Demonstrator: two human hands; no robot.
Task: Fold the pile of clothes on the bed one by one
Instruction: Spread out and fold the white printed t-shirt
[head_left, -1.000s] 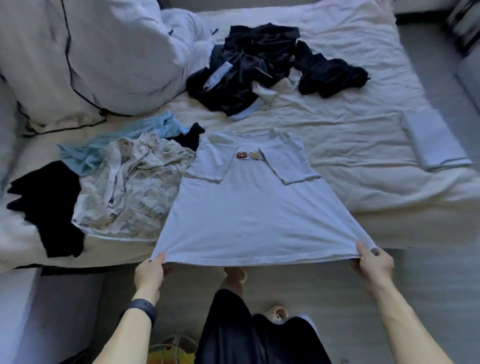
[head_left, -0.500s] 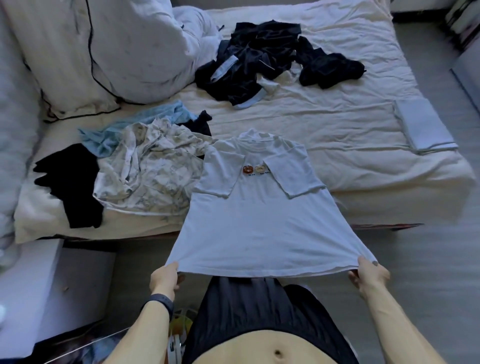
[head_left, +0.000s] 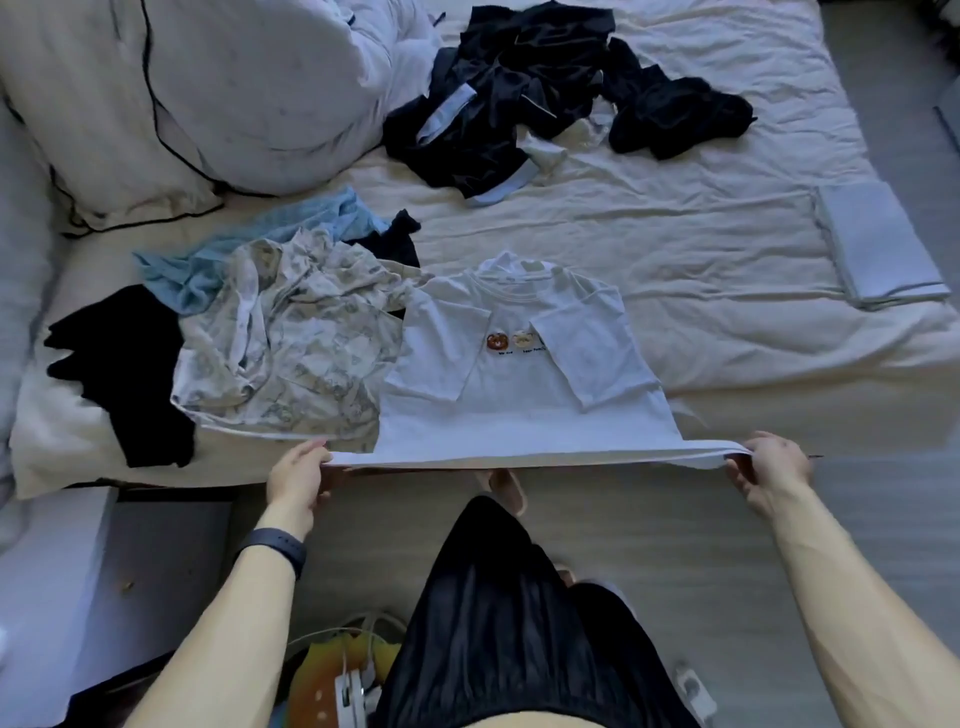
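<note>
Here, both hands hold the white T-shirt by its bottom edge. The left hand pinches the left corner, with the thumb on top of the cloth. The right hand grips the right corner, with its fingers curled round it. The edge is pulled tight between them, just past the near side of the bed.

The rest of the shirt lies flat on the bed, front side up, with the neck at the far end. Both short sleeves are folded in over the chest. Two little round pictures show between the sleeves.

A crumpled patterned shirt lies just left of the T-shirt and touches it. A light blue cloth peeks out behind that, and a black cloth lies further left. A pile of dark clothes sits at the far side of the bed. A folded pale cloth lies at the right edge. A big white pillow is at the far left. The left wrist wears a dark band.
</note>
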